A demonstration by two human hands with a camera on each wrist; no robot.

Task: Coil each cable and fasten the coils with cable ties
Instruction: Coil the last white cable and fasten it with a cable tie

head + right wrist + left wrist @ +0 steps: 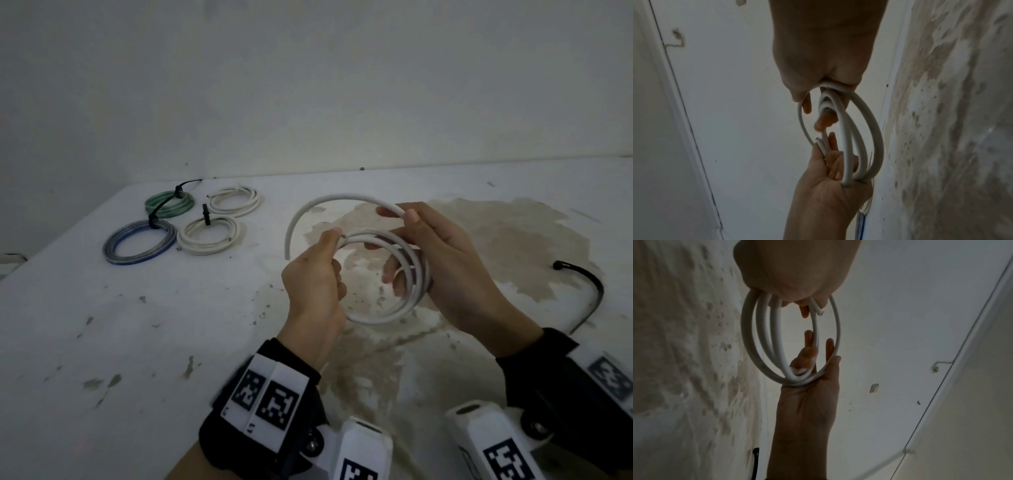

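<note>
Above the stained white table (102, 325), the left hand (313, 291) and the right hand (455, 270) both grip a thick white cable coil (383, 270), fingers curled round its loops.

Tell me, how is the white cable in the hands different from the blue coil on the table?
The white cable is held up by the left hand and right hand; the blue coil lies flat on the table. The white cable's last loop stands loose and wide; the blue coil is wound snug. The blue coil wears a black cable tie; the white cable shows none. Both are wound in round loops.
</note>
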